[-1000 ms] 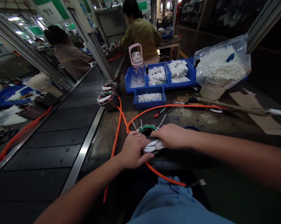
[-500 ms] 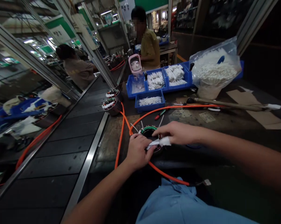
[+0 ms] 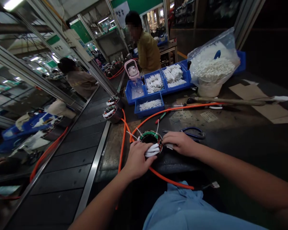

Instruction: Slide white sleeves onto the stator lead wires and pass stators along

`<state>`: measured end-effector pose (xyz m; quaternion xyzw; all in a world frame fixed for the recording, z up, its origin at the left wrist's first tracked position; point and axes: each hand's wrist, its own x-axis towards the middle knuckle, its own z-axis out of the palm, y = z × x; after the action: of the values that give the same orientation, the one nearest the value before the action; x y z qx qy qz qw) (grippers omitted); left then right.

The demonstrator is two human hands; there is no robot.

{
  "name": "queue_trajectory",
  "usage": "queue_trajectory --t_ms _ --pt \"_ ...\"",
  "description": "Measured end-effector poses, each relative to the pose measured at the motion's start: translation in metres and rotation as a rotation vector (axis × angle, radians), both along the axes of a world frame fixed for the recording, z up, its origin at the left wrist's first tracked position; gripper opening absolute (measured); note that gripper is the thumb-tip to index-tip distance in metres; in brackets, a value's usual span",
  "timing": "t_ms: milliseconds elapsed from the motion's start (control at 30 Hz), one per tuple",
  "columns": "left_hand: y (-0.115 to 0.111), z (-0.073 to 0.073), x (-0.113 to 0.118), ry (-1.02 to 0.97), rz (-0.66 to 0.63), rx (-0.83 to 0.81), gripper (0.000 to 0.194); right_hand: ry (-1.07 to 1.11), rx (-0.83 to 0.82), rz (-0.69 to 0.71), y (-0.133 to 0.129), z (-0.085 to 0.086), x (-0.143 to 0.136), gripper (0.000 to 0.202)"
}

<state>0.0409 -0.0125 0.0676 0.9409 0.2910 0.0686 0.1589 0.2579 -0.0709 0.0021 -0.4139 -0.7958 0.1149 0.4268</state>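
A ring-shaped part (image 3: 150, 134) with a green inner edge and white ties standing up from it lies on the workbench before me. My left hand (image 3: 138, 158) is closed around white sleeves (image 3: 152, 150) at its near side, with the thumb below them. At the ring's right side, my right hand (image 3: 178, 142) has its fingers pressed together over a small white piece (image 3: 169, 146), partly hidden by the fingers. An orange cable (image 3: 170, 181) comes out from under my left hand toward the blue clothing on my lap.
Blue-handled pliers (image 3: 194, 131) lie right of the ring. Blue bins (image 3: 148, 110) with white sleeves and ties stand behind, beside a bagged bucket (image 3: 209, 89). Two similar parts (image 3: 112, 114) sit by the conveyor (image 3: 69, 159) at left. A person (image 3: 147, 48) stands beyond the bins.
My right hand has drawn back rightward from the ring's opening with the small white piece. The white sleeves at my left hand and the pliers are now more exposed. The view has shifted slightly.
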Motion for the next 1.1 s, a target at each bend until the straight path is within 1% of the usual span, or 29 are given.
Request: queue_trajectory --t_ms 67,133,167,233,300,367,400,467,533,633,767,900,1100 --pt "0.0 -0.002 0.003 -0.036 0.045 -0.031 0.032 -0.099 0.093 -0.039 0.0 -0.001 -0.004 0.024" --pt "-0.001 -0.005 0.003 -0.074 0.065 -0.044 0.032 -0.137 0.148 -0.071 0.0 -0.001 -0.007 0.024" --pt "-0.001 -0.006 0.003 -0.089 0.072 -0.046 0.033 -0.108 0.143 -0.072 0.001 -0.001 -0.008 0.024" --pt "0.0 -0.007 0.003 -0.099 0.08 -0.052 0.033 0.042 0.078 -0.037 0.005 0.001 -0.009 0.019" --pt "0.0 -0.005 0.003 -0.09 0.083 -0.064 0.032 0.217 -0.03 0.005 0.011 0.004 -0.01 0.013" --pt "0.001 -0.003 0.003 -0.068 0.068 -0.075 0.032 0.309 -0.135 0.02 0.019 0.008 -0.01 0.01" --pt "0.002 -0.001 0.003 -0.056 0.06 -0.077 0.033 0.311 -0.173 0.017 0.024 0.011 -0.009 0.01" --pt "0.004 0.0 0.003 -0.038 0.046 -0.08 0.033 0.251 -0.203 0.028 0.031 0.018 -0.007 0.015" --pt "0.005 -0.001 0.002 -0.048 0.045 -0.079 0.029 0.133 -0.177 0.057 0.036 0.026 -0.001 0.019" --pt "0.005 -0.005 0.0 -0.102 0.047 -0.071 0.027 -0.071 -0.118 0.089 0.04 0.037 0.011 0.019" --pt "0.004 -0.008 0.0 -0.14 0.068 -0.061 0.029 -0.253 -0.074 0.096 0.038 0.044 0.023 0.02" --pt "0.003 -0.009 0.0 -0.158 0.09 -0.052 0.031 -0.31 -0.051 0.064 0.033 0.041 0.021 0.02" --pt "0.002 -0.01 -0.001 -0.213 0.105 -0.086 0.034 -0.232 -0.071 0.066 0.03 0.039 0.002 0.018"
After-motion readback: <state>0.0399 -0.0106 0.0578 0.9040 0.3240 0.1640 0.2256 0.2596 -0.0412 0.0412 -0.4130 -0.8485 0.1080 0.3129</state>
